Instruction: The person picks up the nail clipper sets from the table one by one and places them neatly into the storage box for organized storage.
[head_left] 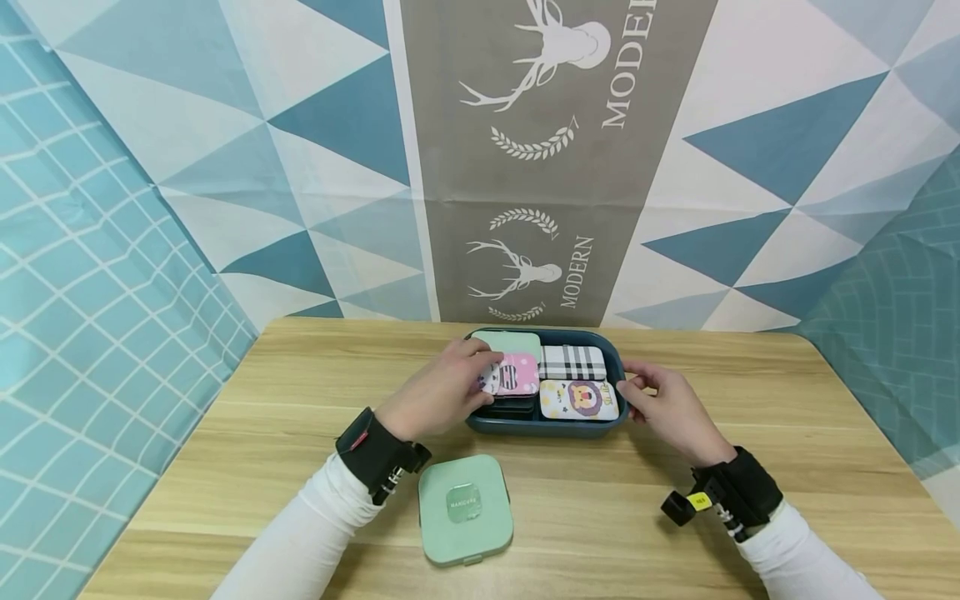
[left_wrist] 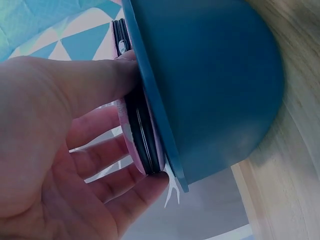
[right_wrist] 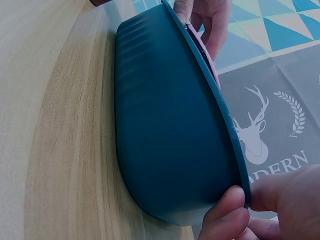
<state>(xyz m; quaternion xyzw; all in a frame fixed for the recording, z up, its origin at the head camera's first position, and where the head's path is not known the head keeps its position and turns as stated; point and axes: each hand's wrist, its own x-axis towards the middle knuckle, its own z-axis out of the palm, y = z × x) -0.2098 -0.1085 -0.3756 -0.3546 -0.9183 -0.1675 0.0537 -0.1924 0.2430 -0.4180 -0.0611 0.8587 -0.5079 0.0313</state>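
Note:
A dark blue oval bin [head_left: 543, 428] stands near the table's back edge with several small flat cases in it. My left hand [head_left: 438, 387] grips a pink cartoon case [head_left: 521, 373] at the bin's left side. In the left wrist view that pink case [left_wrist: 131, 135] shows a black edge and sits by the rim, between thumb and fingers. My right hand [head_left: 671, 407] pinches the bin's right rim, thumb and fingers on either side. Also in the bin are a mint green case [head_left: 517, 342], a plaid case [head_left: 572, 362], a lion case [head_left: 581, 400] and something dark [head_left: 510, 407], partly covered.
A mint green square box [head_left: 480, 537] with a clear label window lies on the wooden table [head_left: 600, 517], in front of the bin and beside my left wrist. Patterned cloth [head_left: 517, 183] with deer and triangles hangs behind the table's back edge.

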